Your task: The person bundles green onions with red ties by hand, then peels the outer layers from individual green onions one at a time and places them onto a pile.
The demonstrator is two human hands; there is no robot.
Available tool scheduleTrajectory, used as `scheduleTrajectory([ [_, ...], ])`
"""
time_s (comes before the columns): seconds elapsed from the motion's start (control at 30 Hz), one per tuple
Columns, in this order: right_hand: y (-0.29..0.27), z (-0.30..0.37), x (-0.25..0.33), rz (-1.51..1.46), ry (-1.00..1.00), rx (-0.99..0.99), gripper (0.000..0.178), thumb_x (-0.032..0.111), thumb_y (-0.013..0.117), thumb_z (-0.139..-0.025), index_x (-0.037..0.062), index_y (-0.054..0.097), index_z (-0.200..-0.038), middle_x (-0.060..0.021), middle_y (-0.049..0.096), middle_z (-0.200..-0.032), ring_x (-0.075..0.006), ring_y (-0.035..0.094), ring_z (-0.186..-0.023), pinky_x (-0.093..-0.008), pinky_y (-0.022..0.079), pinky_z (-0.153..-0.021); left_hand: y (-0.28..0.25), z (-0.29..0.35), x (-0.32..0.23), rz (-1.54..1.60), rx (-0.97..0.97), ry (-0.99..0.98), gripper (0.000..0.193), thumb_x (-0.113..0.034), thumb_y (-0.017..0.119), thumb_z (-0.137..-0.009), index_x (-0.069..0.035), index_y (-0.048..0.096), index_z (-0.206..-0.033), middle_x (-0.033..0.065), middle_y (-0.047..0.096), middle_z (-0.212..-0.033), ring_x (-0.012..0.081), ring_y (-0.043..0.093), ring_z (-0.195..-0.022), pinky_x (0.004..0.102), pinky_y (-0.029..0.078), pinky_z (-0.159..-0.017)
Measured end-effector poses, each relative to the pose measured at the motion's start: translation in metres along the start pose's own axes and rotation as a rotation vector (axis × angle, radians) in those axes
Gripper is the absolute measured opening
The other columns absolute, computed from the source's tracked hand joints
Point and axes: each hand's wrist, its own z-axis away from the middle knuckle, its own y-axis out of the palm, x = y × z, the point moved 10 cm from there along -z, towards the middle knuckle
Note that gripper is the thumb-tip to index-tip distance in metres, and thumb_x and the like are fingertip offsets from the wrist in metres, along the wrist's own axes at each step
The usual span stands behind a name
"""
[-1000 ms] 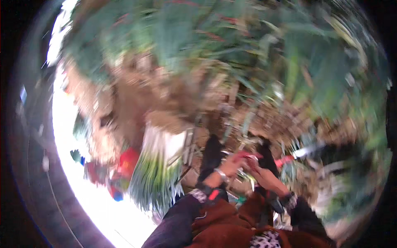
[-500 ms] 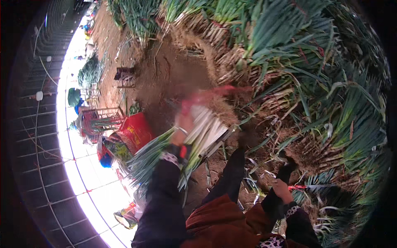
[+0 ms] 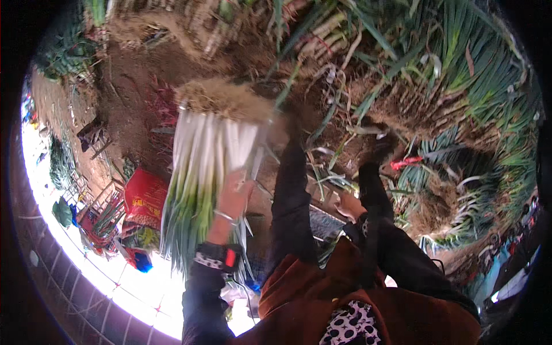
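My left hand (image 3: pixel 233 198) is shut around the middle of a large bundle of green onions (image 3: pixel 201 155). The bundle has long white stalks, and its brown root ends (image 3: pixel 224 99) point away from me over the bare soil. A dark sleeve and a wrist strap with a red patch (image 3: pixel 221 257) cover that arm. My right hand (image 3: pixel 348 206) lies low beside my dark trouser leg (image 3: pixel 374 195), partly hidden by it, and I cannot see its fingers well. My other leg (image 3: pixel 290 195) stretches out next to the bundle.
Heaps of uprooted green onions (image 3: pixel 460 86) cover the ground ahead and to the right. A red-handled tool (image 3: pixel 405 163) lies by my shoe. To the left lie a red sack (image 3: pixel 146 198), a blue item (image 3: pixel 141 261) and more bundles (image 3: pixel 60 167) on brown soil.
My left hand has taken hold of the onion bundle and drawn it in front of me, roots pointing away. My right hand has come back from near the red-handled tool to my knee.
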Motion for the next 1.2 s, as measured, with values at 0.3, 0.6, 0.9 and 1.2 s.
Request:
scheduleTrajectory([
  [0.3, 0.164, -0.086, -0.037, -0.123, -0.086, 0.144, 0.085, 0.051, 0.068, -0.067, 0.0046, 0.034, -0.13, -0.0215, 0.044, -0.124, -0.0387, 0.046, -0.111, -0.0475, 0.04, -0.09, 0.146, 0.027, -0.038, -0.478, 0.083, 0.207, 0.039, -0.016, 0.066, -0.071, -0.001, 0.055, -0.106, 0.0173, 0.05, -0.117, 0.0336, 0.046, -0.109, 0.0396, 0.034, -0.096],
  [0.6, 0.26, -0.116, -0.056, -0.416, -0.021, 0.158, 0.033, 0.025, 0.051, -0.079, 0.0112, 0.052, -0.109, -0.0144, 0.062, -0.082, -0.0342, 0.06, -0.08, -0.0607, 0.04, -0.073, 0.17, 0.023, -0.056, -0.523, 0.129, 0.196, 0.039, -0.008, 0.063, -0.067, 0.001, 0.055, -0.104, 0.0185, 0.051, -0.115, 0.033, 0.049, -0.106, 0.0389, 0.038, -0.092],
  [0.9, 0.159, -0.108, -0.021, -0.207, -0.171, -0.113, 0.028, 0.033, 0.056, -0.076, 0.0052, 0.061, -0.077, -0.0143, 0.062, -0.074, -0.0322, 0.061, -0.069, -0.0459, 0.048, -0.063, 0.173, 0.018, -0.065, -0.523, 0.09, 0.225, 0.038, -0.01, 0.065, -0.067, 0.0, 0.057, -0.103, 0.0171, 0.052, -0.114, 0.0328, 0.049, -0.106, 0.0387, 0.038, -0.092],
  [1.2, 0.104, -0.112, -0.015, -0.149, -0.311, -0.056, 0.038, 0.039, 0.059, -0.075, 0.0009, 0.064, -0.081, -0.0206, 0.061, -0.075, -0.036, 0.061, -0.072, -0.045, 0.048, -0.063, 0.157, 0.014, -0.078, -0.527, 0.024, 0.257, 0.038, -0.015, 0.065, -0.07, -0.003, 0.057, -0.105, 0.0155, 0.052, -0.116, 0.0318, 0.05, -0.106, 0.0381, 0.036, -0.094],
])
